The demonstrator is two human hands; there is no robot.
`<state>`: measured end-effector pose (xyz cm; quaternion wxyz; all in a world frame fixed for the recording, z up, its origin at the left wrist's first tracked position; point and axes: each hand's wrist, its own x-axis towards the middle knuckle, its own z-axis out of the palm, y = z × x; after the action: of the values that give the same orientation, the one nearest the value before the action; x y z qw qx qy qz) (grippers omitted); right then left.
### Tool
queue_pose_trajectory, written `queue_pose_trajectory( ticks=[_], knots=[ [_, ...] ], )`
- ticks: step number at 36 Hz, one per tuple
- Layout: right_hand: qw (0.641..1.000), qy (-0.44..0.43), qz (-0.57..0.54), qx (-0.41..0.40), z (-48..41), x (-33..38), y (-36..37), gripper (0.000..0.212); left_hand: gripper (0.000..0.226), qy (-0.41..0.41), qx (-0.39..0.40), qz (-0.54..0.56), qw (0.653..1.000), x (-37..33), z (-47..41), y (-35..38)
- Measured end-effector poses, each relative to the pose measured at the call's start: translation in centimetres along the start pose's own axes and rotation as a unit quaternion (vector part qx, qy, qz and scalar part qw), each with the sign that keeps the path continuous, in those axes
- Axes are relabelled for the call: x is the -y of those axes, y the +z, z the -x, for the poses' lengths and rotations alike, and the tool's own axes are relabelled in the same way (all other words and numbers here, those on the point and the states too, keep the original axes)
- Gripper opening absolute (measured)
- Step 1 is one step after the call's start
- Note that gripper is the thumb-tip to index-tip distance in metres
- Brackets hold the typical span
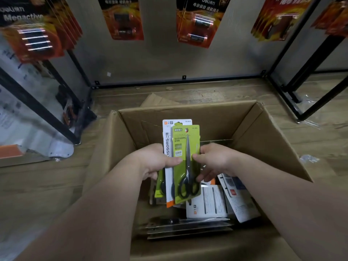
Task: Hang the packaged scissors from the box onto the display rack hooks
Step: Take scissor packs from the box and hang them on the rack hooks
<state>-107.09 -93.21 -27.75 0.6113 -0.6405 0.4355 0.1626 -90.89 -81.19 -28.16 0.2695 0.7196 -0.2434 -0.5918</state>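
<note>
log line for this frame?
phase: pick over cardboard box | left hand: holds scissors stack | right hand: pinches green scissors pack

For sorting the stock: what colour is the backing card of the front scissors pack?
The front scissors pack has a lime green card, clearest in the head view.

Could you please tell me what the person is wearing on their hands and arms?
Nothing that shows. The left hand and right hand are bare, with no gloves, rings or tape visible. The left forearm and right forearm are uncovered down to the picture's lower edge, with no sleeve, watch or bracelet in view.
</note>
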Motion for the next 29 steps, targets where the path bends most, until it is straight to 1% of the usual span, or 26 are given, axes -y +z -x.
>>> queue_pose_trajectory(
  ticks=[4, 6, 10, 13, 14, 17, 18, 21, 25, 29],
  knots=[
    [0.999, 0.002, -0.021, 0.024, 0.1, 0.4, 0.2, 0.024, 0.032, -0.010, 0.019, 0.025, 0.999, 0.4, -0.2, -0.3],
    [0.999, -0.003, -0.030, 0.020, -0.1, 0.6, 0.3, 0.025, 0.033, -0.012, 0.015, 0.029, 0.999, 0.4, -0.4, -0.3],
    [1.000, -0.017, -0.014, -0.006, -0.8, 0.3, 0.6, 0.029, 0.029, -0.001, -0.011, 0.020, 1.000, 0.3, -0.7, 0.2],
    [0.999, -0.027, -0.018, -0.013, -0.9, -0.1, 0.4, 0.030, 0.021, 0.007, -0.034, 0.015, 0.999, 0.1, -0.9, 0.5],
    [0.999, -0.033, -0.024, -0.010, -0.9, -0.2, 0.3, 0.029, 0.023, 0.009, -0.047, 0.010, 0.999, 0.0, -1.0, 0.6],
    [0.997, -0.064, -0.046, -0.002, -0.8, -0.7, 0.1, 0.027, 0.042, 0.012, -0.067, -0.002, 0.998, -0.3, -1.0, 0.9],
    [0.997, -0.073, -0.040, -0.006, -0.9, -0.9, 0.1, 0.027, 0.042, 0.012, -0.070, -0.006, 0.997, -0.4, -1.0, 0.9],
    [0.997, -0.077, 0.022, -0.020, -0.9, -1.4, 0.1, 0.025, 0.025, 0.016, -0.071, -0.022, 0.997, -0.2, -0.9, 1.3],
    [0.995, -0.066, 0.066, -0.023, -0.6, -1.3, -0.4, 0.024, 0.025, 0.015, -0.050, -0.054, 0.997, -0.5, -0.3, 1.2],
    [0.994, -0.060, 0.091, -0.018, 0.6, 0.3, -0.8, 0.023, 0.015, 0.009, -0.033, -0.079, 0.996, -2.1, 1.4, 0.3]
  ],
)
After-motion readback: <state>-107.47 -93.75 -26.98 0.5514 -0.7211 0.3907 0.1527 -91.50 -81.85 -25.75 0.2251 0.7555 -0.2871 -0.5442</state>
